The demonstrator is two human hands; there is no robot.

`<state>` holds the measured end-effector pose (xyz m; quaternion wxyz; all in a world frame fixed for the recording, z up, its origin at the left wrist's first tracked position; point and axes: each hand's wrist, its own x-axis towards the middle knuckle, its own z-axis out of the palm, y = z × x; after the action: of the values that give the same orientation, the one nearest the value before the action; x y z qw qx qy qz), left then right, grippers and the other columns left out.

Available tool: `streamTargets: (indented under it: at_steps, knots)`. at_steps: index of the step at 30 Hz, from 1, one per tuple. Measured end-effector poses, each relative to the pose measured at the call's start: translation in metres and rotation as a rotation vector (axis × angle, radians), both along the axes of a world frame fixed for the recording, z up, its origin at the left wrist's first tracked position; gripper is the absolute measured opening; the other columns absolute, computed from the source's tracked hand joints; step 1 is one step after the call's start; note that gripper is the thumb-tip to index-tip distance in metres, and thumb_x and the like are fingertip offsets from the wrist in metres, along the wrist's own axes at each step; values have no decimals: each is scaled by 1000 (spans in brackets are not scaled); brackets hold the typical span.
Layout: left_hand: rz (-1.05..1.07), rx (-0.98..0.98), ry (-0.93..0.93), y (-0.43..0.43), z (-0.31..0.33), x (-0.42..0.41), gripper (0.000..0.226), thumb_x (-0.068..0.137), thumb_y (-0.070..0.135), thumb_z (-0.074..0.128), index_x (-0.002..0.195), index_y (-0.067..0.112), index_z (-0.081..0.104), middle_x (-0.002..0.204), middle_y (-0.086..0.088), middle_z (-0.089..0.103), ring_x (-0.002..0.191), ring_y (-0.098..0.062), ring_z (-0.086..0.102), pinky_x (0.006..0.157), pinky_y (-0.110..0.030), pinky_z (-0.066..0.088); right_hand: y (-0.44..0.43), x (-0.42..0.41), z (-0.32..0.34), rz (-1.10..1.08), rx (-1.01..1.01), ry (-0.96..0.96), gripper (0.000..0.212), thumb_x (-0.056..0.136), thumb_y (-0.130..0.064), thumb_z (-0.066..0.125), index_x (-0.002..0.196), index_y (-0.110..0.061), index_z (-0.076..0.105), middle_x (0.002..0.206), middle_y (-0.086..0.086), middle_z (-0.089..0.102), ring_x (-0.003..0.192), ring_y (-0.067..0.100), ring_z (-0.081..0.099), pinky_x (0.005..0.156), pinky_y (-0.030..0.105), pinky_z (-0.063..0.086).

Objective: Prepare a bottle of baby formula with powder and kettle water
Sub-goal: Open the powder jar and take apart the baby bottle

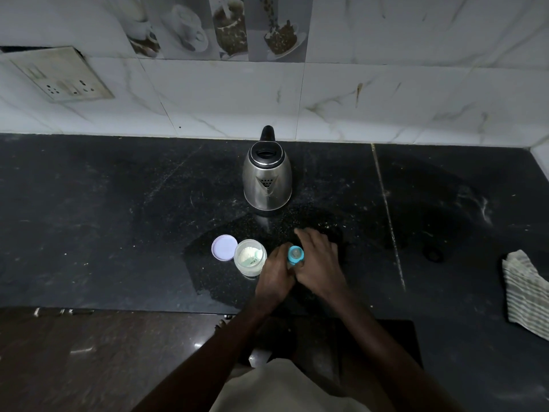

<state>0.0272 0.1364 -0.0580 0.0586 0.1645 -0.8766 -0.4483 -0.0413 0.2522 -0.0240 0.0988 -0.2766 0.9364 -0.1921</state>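
Observation:
A baby bottle with a blue teat cap stands upright on the black counter, seen from above. My left hand grips the bottle's body from the left. My right hand holds it at the blue cap from the right, fingers spread past it. Most of the bottle is hidden by both hands. Just left of them stands an open jar of white powder with a scoop inside. Its pale lilac lid lies flat beside it. A steel kettle with a black lid stands behind, near the wall.
A striped cloth lies at the counter's right edge. A wall socket plate is at the upper left on the tiled wall. The counter's front edge runs below my hands.

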Motion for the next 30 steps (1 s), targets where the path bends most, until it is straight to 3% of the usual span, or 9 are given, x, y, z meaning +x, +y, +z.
streamTargets:
  at_steps: [3,7,11,15,20,22,24,27,30]
  knots:
    - [3,16,19,0,-1,2,40,89,14,70,127,13,60,120,0,68,107,-14,64,92,-32,52,-11,0,2,96,164,-61,63,88,-34,69,147,-20,52,143,0,51,129,21,51,105,37,46]
    - [-11,14,35,1,-1,3,43,86,4,67,127,12,59,120,-2,68,109,-16,63,94,-32,51,-17,-2,3,42,175,2,43,92,-32,70,130,-13,63,128,5,59,118,22,60,97,33,52]
    - [-4,16,47,2,-2,2,47,80,-6,64,125,7,60,118,-6,68,108,-19,63,93,-29,48,-17,-6,8,189,164,196,37,60,-20,96,90,-8,78,88,7,71,82,24,71,72,33,61]
    - [15,54,58,3,-3,2,44,82,-8,63,123,8,61,115,-3,69,104,-13,64,90,-23,48,-7,-16,1,278,135,50,43,90,-21,73,131,-10,68,128,6,65,120,21,57,105,28,46]
    - [27,97,32,2,-6,2,43,84,-5,68,124,9,62,116,-1,71,105,-11,66,90,-25,51,-1,-23,10,346,71,-73,70,84,0,74,149,-12,52,133,7,65,124,24,57,99,34,53]
    - [29,109,26,2,-5,2,45,86,-2,70,128,10,61,119,0,71,108,-10,67,93,-25,52,-1,-25,13,317,92,-144,89,85,-2,75,161,-21,33,133,7,62,123,24,59,97,38,56]
    - [26,109,34,3,-3,1,42,86,-2,69,125,13,62,116,4,71,105,-5,66,90,-19,51,-3,-23,13,275,110,-134,101,85,-15,78,166,-24,18,143,5,55,127,23,56,98,41,57]
    - [32,93,32,2,-2,1,36,87,0,65,119,16,63,110,8,70,99,2,65,85,-13,47,-10,-20,10,216,157,-9,95,87,-39,76,164,-20,23,150,2,47,130,24,52,96,40,57]
    - [35,117,11,2,-4,1,42,85,-1,66,123,16,62,113,8,70,100,3,65,85,-11,47,-14,-22,7,218,131,-71,92,86,-21,78,162,-20,25,147,5,55,132,24,52,101,39,54]
